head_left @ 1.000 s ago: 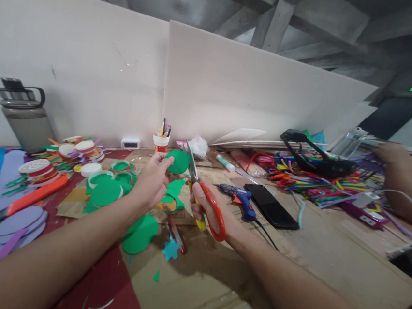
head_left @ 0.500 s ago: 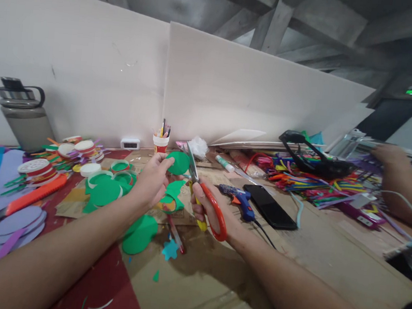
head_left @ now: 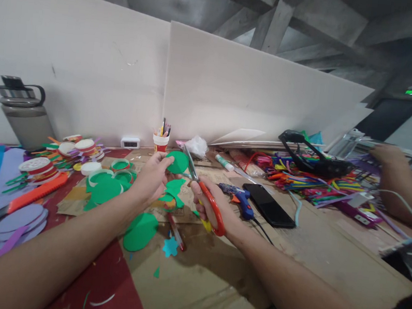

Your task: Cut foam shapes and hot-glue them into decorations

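Pinched between the fingers of my left hand (head_left: pixel 153 176) is a green disc (head_left: pixel 177 162), held up over the table. My right hand (head_left: pixel 216 201) grips scissors (head_left: pixel 211 204) with red and yellow handles, their blades pointing up close beside the disc's right edge. Under the hands lie green cut pieces (head_left: pixel 174 190) and a red pen (head_left: pixel 176 232). Nearer to me are a larger green round piece (head_left: pixel 140 232) and a blue flower shape (head_left: pixel 170 247). Left of my left hand, more green discs (head_left: pixel 105 191) rest among round rims.
A blue glue gun (head_left: pixel 240 201) and a black phone (head_left: pixel 268 205) lie right of my right hand. An orange cutter (head_left: pixel 38 193), lilac discs (head_left: pixel 21 219) and a bottle (head_left: pixel 25 117) are at left. Pipe cleaners (head_left: pixel 298 183) and another person's arm (head_left: pixel 394 182) are at right.
The scissor handles have drawn closer together, and a small green scrap now shows beside my right fingers. Both hands stay in nearly the same place.
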### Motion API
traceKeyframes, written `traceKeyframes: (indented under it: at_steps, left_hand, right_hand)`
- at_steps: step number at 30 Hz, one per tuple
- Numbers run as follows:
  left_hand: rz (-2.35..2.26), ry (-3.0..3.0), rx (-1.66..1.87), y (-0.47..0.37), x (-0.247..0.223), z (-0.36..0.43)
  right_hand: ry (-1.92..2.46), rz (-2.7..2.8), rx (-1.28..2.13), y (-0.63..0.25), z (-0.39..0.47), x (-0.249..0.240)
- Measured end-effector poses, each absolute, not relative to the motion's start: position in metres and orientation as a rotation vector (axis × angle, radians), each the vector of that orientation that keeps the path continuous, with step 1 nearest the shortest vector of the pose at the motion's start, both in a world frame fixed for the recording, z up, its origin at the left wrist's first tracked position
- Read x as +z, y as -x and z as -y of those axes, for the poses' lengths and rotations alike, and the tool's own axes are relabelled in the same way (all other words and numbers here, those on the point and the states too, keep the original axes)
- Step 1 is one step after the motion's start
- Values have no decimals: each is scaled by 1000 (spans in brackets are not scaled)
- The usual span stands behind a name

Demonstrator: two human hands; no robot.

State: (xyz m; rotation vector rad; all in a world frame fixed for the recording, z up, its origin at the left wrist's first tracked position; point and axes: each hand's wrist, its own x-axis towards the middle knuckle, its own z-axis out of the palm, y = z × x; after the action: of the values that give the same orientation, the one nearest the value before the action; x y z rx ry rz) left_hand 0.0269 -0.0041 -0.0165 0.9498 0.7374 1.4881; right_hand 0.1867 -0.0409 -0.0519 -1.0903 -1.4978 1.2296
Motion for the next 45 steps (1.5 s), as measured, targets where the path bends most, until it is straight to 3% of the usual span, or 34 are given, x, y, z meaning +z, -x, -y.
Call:
traceKeyframes:
  at_steps: [8, 14, 20, 28, 38, 45]
  left_hand:
    - [-753, -945, 1503, -13, -8, -9]
    - [-656, -897, 1535, -1, 15, -10]
    - [-581, -913, 1576, 17, 29, -13]
    - [-629, -908, 1493, 31, 36, -12]
    - [-641, -950, 1457, 36, 23, -20]
    - [-737, -980, 1490, 42, 5, -31]
  right_hand:
    - [1679, 2031, 316, -202, 30, -55]
    - [1935, 2259, 112, -201, 31, -59]
    - [1885, 2254, -173, -188, 42, -47]
    - [1330, 2561, 127, -122, 66, -30]
    - [1453, 2834, 238, -82, 69, -14]
    - [1341, 2681, 594, -95, 56, -35]
